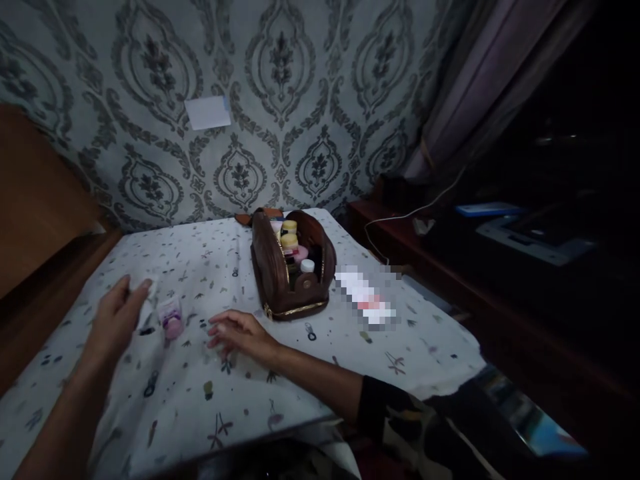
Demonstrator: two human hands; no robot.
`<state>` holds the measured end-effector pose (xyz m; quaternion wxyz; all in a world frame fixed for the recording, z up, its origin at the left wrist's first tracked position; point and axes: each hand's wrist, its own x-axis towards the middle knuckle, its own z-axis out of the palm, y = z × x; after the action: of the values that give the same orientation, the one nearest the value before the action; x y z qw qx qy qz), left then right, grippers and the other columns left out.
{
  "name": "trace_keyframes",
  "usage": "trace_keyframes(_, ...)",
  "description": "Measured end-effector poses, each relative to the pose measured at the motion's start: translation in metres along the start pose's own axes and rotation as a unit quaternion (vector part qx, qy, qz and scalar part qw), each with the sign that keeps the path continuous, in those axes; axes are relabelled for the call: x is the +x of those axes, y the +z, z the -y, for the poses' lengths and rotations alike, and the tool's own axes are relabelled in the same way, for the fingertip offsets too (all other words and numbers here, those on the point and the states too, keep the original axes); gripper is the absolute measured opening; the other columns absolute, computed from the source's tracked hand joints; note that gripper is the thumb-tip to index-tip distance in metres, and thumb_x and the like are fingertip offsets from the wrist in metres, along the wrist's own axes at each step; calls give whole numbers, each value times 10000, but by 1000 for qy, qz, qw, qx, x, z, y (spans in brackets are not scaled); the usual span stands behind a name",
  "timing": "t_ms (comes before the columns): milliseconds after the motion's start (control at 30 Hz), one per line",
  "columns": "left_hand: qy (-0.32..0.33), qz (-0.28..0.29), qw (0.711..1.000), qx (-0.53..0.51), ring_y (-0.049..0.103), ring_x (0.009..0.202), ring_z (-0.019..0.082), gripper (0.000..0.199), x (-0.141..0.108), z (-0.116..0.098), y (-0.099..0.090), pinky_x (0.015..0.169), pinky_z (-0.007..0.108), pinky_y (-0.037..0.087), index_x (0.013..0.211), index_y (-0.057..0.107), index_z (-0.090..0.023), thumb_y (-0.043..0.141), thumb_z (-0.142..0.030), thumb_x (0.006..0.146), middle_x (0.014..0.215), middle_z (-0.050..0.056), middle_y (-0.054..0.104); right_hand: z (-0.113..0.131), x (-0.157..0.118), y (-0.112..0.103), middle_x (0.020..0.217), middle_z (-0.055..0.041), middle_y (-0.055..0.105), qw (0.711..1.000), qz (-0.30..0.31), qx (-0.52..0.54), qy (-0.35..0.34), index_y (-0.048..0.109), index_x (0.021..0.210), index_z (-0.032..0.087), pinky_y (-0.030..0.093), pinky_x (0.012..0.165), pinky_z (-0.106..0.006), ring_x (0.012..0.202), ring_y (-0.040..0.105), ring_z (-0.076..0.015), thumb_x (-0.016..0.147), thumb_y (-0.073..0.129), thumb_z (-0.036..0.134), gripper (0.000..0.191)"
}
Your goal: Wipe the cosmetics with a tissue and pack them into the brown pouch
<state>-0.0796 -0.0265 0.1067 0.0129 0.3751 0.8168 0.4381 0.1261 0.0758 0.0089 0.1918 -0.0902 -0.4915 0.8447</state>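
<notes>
At the left, my left hand [118,312] is closed round a small white item [147,308], partly hidden by the fingers. Just right of it a small pink and white bottle [171,319] lies on the patterned white cloth [210,393]. My right hand [243,335] hovers low over the cloth, right of the bottle, fingers apart and holding nothing. Beyond it a brown leather bag [270,267] stands unzipped, with yellow-capped containers [289,233], a white-capped bottle [307,266] and a pink item inside.
A pixelated white and red item [365,297] lies right of the bag. A wooden panel [40,200] borders the left side. Patterned wallpaper with a white card [208,113] rises behind. At the right are a white cable [400,217], a curtain and a dark reddish surface.
</notes>
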Motion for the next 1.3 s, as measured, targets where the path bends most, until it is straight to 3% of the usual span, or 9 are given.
trace_keyframes(133, -5, 120, 970, -213, 475, 631, 145, 420, -24, -40, 52, 599, 253, 415, 884, 539, -213, 605, -610, 765, 693, -42, 512, 4, 2, 2, 986, -40, 654, 996, 1, 93, -5, 603, 1097, 196, 565, 645, -288, 859, 707, -189, 663, 825, 575, 618)
trace_keyframes(267, 51, 118, 974, -187, 464, 656, 137, 343, -34, -41, 90, 601, 236, 399, 856, 536, -201, 579, -538, 808, 716, -38, 489, 2, 6, -6, 795, 29, 647, 993, -3, 115, -9, 565, 1021, 200, 535, 593, -247, 658, 701, -148, 603, 855, 590, 641)
trace_keyframes(433, 71, 110, 981, -146, 557, 764, 189, 392, -42, -24, 105, 693, 285, 473, 982, 588, -177, 515, -538, 850, 824, 13, 601, -3, 14, -15, 649, 50, 611, 997, -55, 49, -14, 547, 907, 183, 411, 446, -185, 503, 626, -107, 578, 837, 616, 616)
trace_keyframes(567, 89, 157, 971, -154, 598, 1080, 260, 557, -56, -20, 112, 945, 383, 480, 1330, 488, -182, 536, -501, 875, 1165, 87, 639, -4, 14, -14, 621, 59, 587, 993, -113, -39, -27, 542, 879, 198, 416, 445, -199, 477, 576, -101, 755, 733, 481, 363)
trace_keyframes(700, 89, 182, 967, -157, 516, 1273, 287, 658, -64, -20, 117, 1100, 443, 384, 1435, 372, -189, 569, -463, 870, 1402, 128, 524, -4, 9, -12, 682, 48, 566, 975, -151, -148, -64, 526, 822, 207, 466, 499, -228, 551, 560, -117, 820, 605, 284, 111)
trace_keyframes(800, 75, 162, 972, -154, 547, 1233, 286, 639, -63, -20, 117, 1083, 444, 401, 1414, 383, -176, 568, -454, 869, 1346, 135, 561, -2, 5, -12, 711, 32, 566, 954, -141, -244, -102, 527, 801, 192, 450, 565, -226, 631, 548, -125, 808, 530, 175, 19)
trace_keyframes(1000, 58, 88, 976, -188, 591, 1139, 261, 614, -55, -18, 112, 1004, 394, 450, 1371, 422, -184, 609, -441, 846, 1223, 107, 606, 8, -5, -8, 610, 72, 444, 909, -92, -387, -122, 509, 726, 185, 310, 577, -218, 581, 412, -96, 777, 568, 120, 102)
trace_keyframes(1133, 20, 65, 972, -224, 639, 824, 196, 463, -51, -20, 106, 762, 303, 517, 1186, 533, -194, 629, -457, 817, 887, 16, 648, 14, -10, -4, 632, 67, 459, 900, -82, -415, -107, 602, 797, 169, 316, 615, -223, 605, 431, -101, 820, 626, 178, 34)
trace_keyframes(1300, -82, 63, 952, -289, 528, 496, 117, 331, -48, -27, 97, 479, 217, 424, 786, 560, -186, 617, -512, 793, 591, -37, 575, 11, -8, -4, 708, 51, 535, 904, -80, -410, -91, 676, 947, 171, 353, 648, -223, 662, 485, -108, 789, 699, 180, 160)
